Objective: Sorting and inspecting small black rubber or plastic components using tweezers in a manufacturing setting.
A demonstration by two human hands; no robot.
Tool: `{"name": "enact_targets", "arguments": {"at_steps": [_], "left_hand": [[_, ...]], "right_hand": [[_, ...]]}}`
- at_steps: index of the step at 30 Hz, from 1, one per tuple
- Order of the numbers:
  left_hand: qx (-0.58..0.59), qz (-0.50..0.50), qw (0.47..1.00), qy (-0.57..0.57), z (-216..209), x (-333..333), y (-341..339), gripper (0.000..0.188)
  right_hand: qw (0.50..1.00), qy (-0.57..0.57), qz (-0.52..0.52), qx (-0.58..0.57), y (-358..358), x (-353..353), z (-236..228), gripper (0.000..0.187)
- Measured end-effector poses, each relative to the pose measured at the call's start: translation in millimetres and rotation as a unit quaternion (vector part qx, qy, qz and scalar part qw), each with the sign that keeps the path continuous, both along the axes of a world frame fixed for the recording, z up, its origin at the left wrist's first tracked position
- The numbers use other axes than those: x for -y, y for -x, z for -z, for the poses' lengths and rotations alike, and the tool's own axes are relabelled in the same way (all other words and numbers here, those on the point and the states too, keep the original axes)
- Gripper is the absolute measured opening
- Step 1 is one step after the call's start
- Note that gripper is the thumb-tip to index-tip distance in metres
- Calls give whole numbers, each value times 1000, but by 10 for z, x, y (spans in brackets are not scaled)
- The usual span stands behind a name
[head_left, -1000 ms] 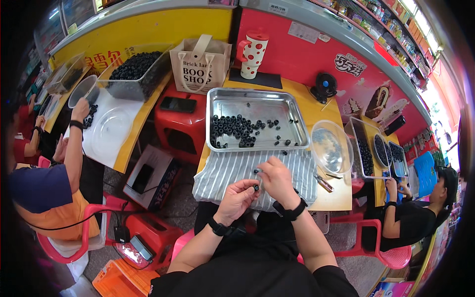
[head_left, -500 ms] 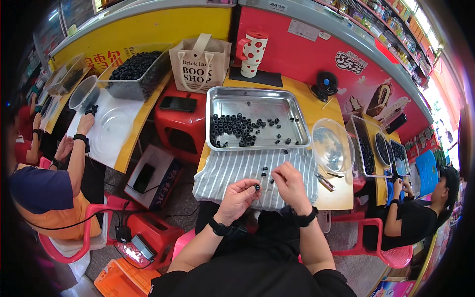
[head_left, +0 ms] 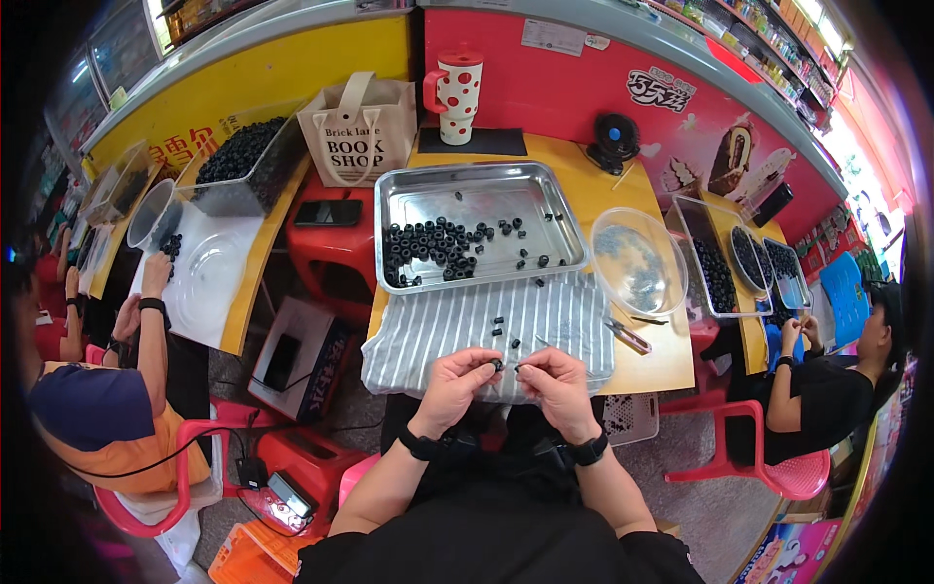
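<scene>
My left hand [head_left: 453, 387] pinches a small black ring-like part [head_left: 497, 365] between thumb and fingertips. Facing it, my right hand [head_left: 557, 385] has its thumb and forefinger pressed together on a tiny dark bit that I cannot make out. Both hands are above the near edge of a grey-and-white striped cloth [head_left: 418, 326]. A few loose black parts [head_left: 499, 320] lie on the cloth just beyond my fingertips. Behind the cloth stands a metal tray [head_left: 574, 255], with many black cylindrical parts [head_left: 428, 241] gathered mostly in its left half.
Right of the tray sits a round clear plastic lid or tub [head_left: 671, 292], with a craft knife-like tool [head_left: 630, 337] nearby. A spotted tumbler [head_left: 457, 97], a small black fan [head_left: 614, 143] and a canvas bag [head_left: 358, 127] stand behind. Co-workers sit at tables on both sides.
My right hand has come down and turned inward, level with my left hand. The left hand still pinches its black part. The whole view has shifted slightly.
</scene>
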State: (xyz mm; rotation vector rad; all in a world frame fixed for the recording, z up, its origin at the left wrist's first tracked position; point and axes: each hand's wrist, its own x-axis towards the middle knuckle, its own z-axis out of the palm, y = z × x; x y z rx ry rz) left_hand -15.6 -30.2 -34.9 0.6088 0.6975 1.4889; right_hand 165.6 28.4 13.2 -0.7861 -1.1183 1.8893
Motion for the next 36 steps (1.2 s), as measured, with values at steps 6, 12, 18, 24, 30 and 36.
{"name": "enact_targets", "arguments": {"at_steps": [6, 12, 18, 24, 30, 36], "left_hand": [[-50, 17, 998, -16, -43, 7, 11, 22], [-61, 22, 997, -31, -39, 6, 19, 21], [-71, 19, 997, -19, -130, 9, 22, 21], [-91, 22, 995, -30, -129, 10, 28, 22], [-87, 25, 996, -30, -88, 5, 28, 22], [-84, 29, 995, -45, -101, 2, 35, 22]], "right_hand": [[1000, 11, -16, -13, 77, 30, 105, 4], [1000, 1, -22, 0, 91, 30, 96, 2], [990, -115, -13, 82, 98, 52, -10, 3], [966, -228, -14, 125, 92, 32, -12, 9], [939, -306, -13, 154, 103, 16, -17, 11], [923, -346, -1, 166, 118, 20, -36, 13]]}}
